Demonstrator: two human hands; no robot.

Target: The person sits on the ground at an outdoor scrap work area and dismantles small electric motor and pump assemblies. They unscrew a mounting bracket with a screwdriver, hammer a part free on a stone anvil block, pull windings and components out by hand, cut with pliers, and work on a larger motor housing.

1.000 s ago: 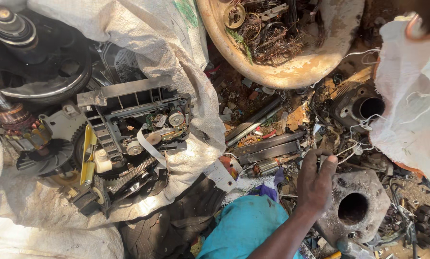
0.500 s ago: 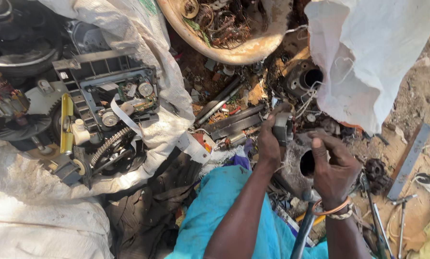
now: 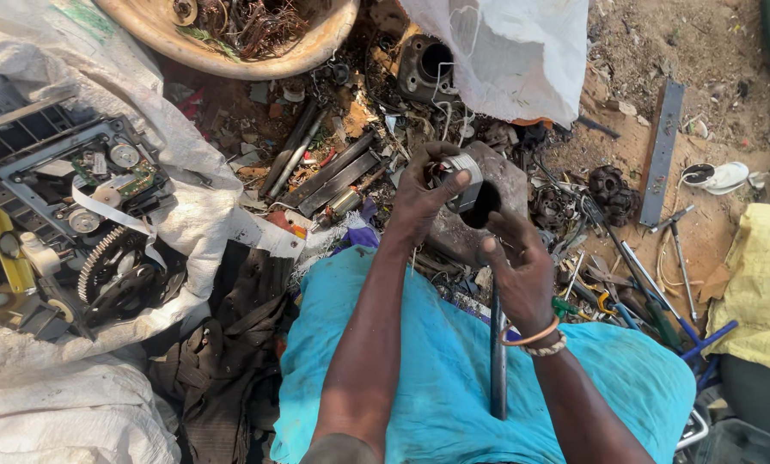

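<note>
Silvery metal shows in your left hand [image 3: 424,193]: a small round part [image 3: 461,167], ringed like a bearing or small motor, pinched between thumb and fingers just above the dark hole of a grey metal block [image 3: 479,210] that lies on the dirt ground among scrap. Your left grip is pressed together on that part, thumb across its top edge.

Your right hand [image 3: 522,279] sits just below and to the right, fingers curled in a loose, half-spread grip near the block's lower edge. A dark rod [image 3: 498,361] runs down from under this hand across your turquoise-covered lap [image 3: 454,378]; whether the hand actually clasps it, you cannot tell from here. An orange band and a pale bead bracelet circle that wrist.

Around you, flat metal bars [image 3: 329,176] lie side by side to the left of the block. A rusted bowl [image 3: 256,60] of wire scrap sits at the top. A white sack [image 3: 514,51] lies at the top right, with a hollow metal cylinder [image 3: 424,64] beside it. Far left, an opened machine chassis [image 3: 84,223] with gears rests on white sacking. Screwdrivers and hand tools [image 3: 660,292] are scattered to the right, near a yellow cloth [image 3: 759,283].
</note>
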